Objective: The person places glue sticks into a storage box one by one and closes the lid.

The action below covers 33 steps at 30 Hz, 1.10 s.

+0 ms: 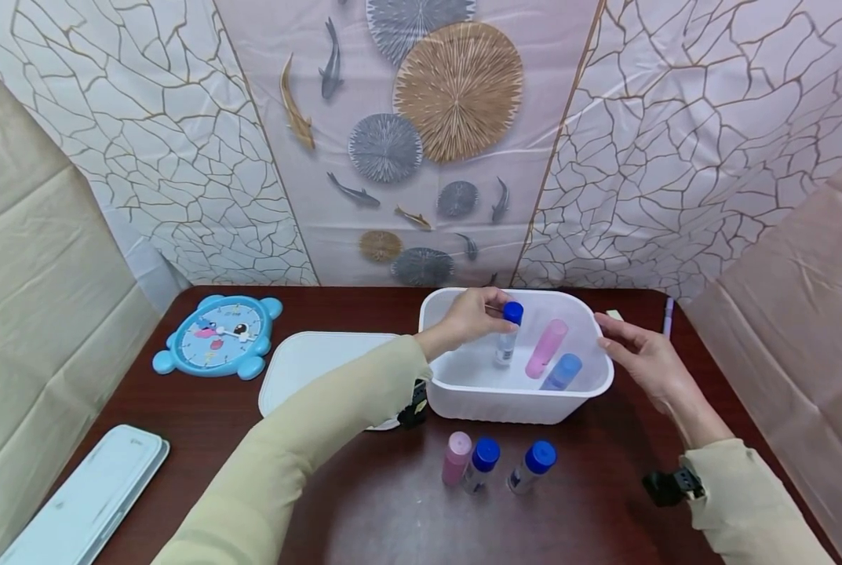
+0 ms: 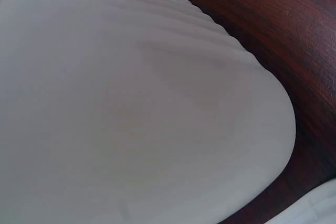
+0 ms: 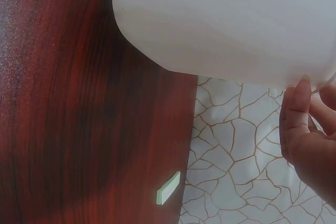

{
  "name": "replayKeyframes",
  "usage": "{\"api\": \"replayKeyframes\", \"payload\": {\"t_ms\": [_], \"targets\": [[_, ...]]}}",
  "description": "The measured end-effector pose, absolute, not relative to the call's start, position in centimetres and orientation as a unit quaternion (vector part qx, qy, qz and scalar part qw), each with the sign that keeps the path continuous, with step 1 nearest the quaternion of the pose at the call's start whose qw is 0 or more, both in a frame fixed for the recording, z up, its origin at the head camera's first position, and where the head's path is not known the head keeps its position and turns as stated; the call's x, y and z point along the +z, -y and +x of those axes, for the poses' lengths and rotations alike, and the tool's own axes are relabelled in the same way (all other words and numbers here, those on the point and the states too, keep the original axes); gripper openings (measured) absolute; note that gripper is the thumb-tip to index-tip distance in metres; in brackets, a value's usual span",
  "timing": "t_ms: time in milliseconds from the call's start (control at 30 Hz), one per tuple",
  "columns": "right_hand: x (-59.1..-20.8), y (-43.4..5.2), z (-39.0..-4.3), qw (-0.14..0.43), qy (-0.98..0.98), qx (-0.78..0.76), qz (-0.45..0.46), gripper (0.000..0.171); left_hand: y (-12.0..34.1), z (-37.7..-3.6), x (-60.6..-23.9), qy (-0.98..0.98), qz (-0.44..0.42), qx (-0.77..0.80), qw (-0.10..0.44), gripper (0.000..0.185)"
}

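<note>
A white plastic tub (image 1: 519, 402) stands mid-table. My left hand (image 1: 493, 309) reaches into it and pinches a clear bottle with a blue cap (image 1: 508, 336) near the cap, holding it upright inside. A pink bottle (image 1: 546, 348) and a blue bottle (image 1: 562, 371) lean against the tub's right inner wall. My right hand (image 1: 614, 336) rests with fairly straight fingers against the tub's right rim; in the right wrist view the thumb (image 3: 300, 114) touches the tub (image 3: 226, 24) at its rim. The left wrist view shows only a white wall (image 2: 131, 103) and dark table (image 2: 283, 19).
In front of the tub stand a pink bottle (image 1: 456, 457) and two blue-capped clear bottles (image 1: 482, 463) (image 1: 531, 465). A white lid (image 1: 308, 362) lies left of the tub, a blue clock (image 1: 219, 336) farther left, a pale case (image 1: 89, 494) front left. An eraser (image 1: 614, 315) and pen (image 1: 668, 315) lie back right.
</note>
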State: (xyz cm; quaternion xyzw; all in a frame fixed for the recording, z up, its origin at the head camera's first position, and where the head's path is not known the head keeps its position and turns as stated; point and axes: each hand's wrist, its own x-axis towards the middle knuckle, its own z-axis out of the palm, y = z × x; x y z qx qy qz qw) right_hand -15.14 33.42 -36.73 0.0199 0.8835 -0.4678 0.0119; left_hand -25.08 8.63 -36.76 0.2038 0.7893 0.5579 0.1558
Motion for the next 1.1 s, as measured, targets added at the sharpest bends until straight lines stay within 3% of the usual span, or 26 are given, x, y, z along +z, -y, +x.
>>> {"api": "replayKeyframes", "payload": {"t_ms": [600, 1100], "targets": [[-36.9, -33.4, -15.1, 0.006, -0.880, -0.474, 0.017, 0.057, -9.6, -25.3, -37.8, -0.831, 0.191, 0.502, 0.143, 0.030], [-36.8, -33.4, -15.2, 0.010, -0.879, -0.477, 0.016, 0.056, -8.2, -24.7, -36.5, -0.806, 0.199, 0.536, 0.155, 0.047]]}}
